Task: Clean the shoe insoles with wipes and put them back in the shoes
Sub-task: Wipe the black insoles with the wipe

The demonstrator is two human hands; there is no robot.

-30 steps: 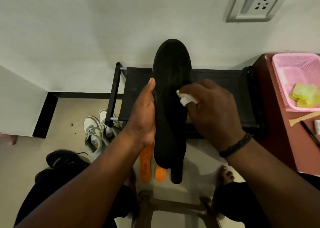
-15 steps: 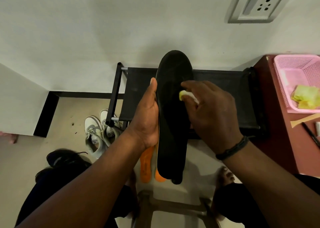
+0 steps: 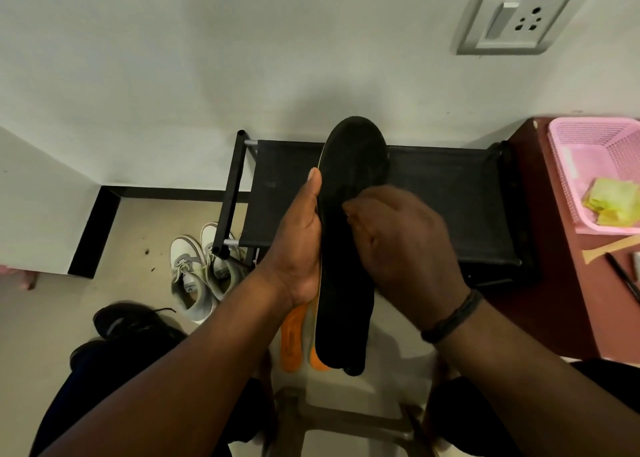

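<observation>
Two hands: left hand [image 3: 298,248] grips black insole [image 3: 349,193]; right hand [image 3: 398,245] curled against it; no legible writing.

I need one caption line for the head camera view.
Left hand holds black insole upright; right hand rubs it.

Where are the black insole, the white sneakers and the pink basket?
black insole [image 3: 353,165]: head view, on its broad toe end above the hands.
white sneakers [image 3: 194,276]: head view, on the laces of the nearer shoe on the floor.
pink basket [image 3: 568,165]: head view, on its left mesh wall.
</observation>
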